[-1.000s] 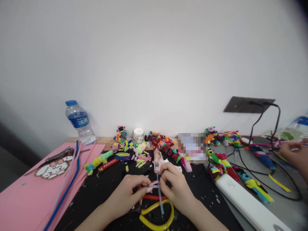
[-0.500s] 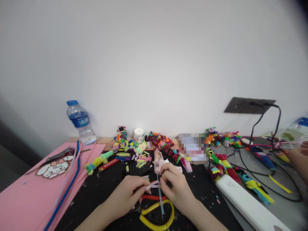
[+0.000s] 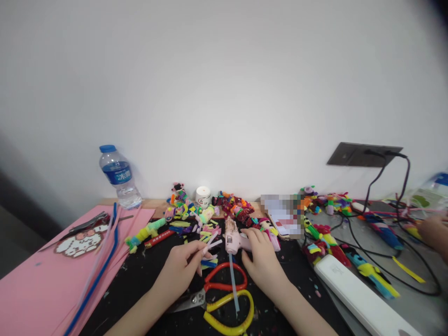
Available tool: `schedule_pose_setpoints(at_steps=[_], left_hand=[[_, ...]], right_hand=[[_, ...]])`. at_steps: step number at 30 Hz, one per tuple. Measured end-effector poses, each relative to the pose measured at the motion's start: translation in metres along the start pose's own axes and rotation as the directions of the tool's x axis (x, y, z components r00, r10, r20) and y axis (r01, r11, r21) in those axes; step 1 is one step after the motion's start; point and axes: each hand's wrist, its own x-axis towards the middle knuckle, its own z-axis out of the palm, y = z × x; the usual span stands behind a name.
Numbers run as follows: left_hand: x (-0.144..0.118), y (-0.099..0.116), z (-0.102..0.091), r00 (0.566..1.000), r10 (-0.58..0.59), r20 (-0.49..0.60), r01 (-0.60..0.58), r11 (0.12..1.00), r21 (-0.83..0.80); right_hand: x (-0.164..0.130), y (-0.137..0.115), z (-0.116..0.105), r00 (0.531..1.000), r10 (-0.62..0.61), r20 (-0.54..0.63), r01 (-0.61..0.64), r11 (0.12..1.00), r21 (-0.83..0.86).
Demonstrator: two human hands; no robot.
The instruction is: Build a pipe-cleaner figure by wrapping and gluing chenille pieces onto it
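My left hand (image 3: 182, 268) pinches a short pale pink pipe-cleaner piece (image 3: 211, 242) and holds it up over the black mat. My right hand (image 3: 261, 259) lies on the handle of a pink glue gun (image 3: 232, 236) that rests on the mat, a clear glue stick (image 3: 233, 285) trailing from its back. Scissors with red and yellow handles (image 3: 227, 298) lie just below both hands. Small bits of coloured pipe cleaner (image 3: 206, 231) are scattered above my left hand.
A water bottle (image 3: 119, 178) stands at the back left beside pink foam sheets (image 3: 42, 280) with long pipe cleaners. Colourful pipe-cleaner figures (image 3: 234, 207) line the wall. A white power strip (image 3: 364, 296), black cables (image 3: 385, 261) and another person's hand (image 3: 434, 231) are on the right.
My hands have come apart. The left lifted the pink piece up and leftward, uncovering the scissors. The right moved up onto the glue gun's handle.
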Motion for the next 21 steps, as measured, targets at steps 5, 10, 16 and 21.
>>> schedule_pose_setpoints(at_steps=[5,10,16,21], left_hand=[[0.0,0.002,-0.001,0.999,-0.027,-0.042,0.026,1.0,-0.009],[0.001,0.002,-0.002,0.996,-0.042,-0.075,0.04,0.999,-0.024],[0.001,0.001,-0.002,0.995,-0.037,-0.096,0.037,0.999,0.001],[-0.001,0.003,-0.002,0.994,-0.016,-0.108,0.02,0.999,0.037]], right_hand=[[-0.001,0.007,0.003,0.996,0.054,0.068,-0.046,0.992,-0.113],[0.002,0.006,-0.002,0.997,0.081,0.02,-0.08,0.994,-0.073],[0.002,-0.006,-0.01,0.997,0.07,0.005,-0.07,0.971,0.228],[-0.002,-0.013,-0.01,0.996,-0.057,0.064,0.032,0.941,0.336]])
